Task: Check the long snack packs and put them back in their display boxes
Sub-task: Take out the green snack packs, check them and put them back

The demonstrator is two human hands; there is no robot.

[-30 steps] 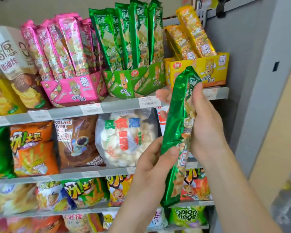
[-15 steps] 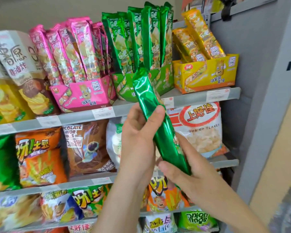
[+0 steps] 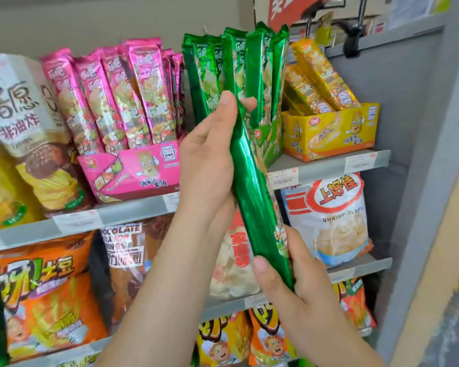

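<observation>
I hold one long green snack pack (image 3: 252, 192) nearly upright, its plain shiny back towards me. My left hand (image 3: 210, 157) grips its upper half, thumb on the front. My right hand (image 3: 289, 284) pinches its lower end. The pack's top reaches in front of the green display box (image 3: 272, 144), where several more green packs (image 3: 252, 72) stand upright. A pink display box (image 3: 133, 172) with several pink packs (image 3: 122, 96) stands to the left. A yellow display box (image 3: 331, 131) with leaning yellow packs (image 3: 321, 78) stands to the right.
The boxes sit on the top grey shelf (image 3: 326, 166) with price labels. Below are a shrimp flakes bag (image 3: 334, 215), a chocolate snack bag (image 3: 127, 258) and orange chip bags (image 3: 45, 295). A grey upright panel (image 3: 419, 154) bounds the shelves on the right.
The pack has been turned over and lifted from mid-shelf height up to the green box. My left hand moved to its upper half, my right hand to its bottom end.
</observation>
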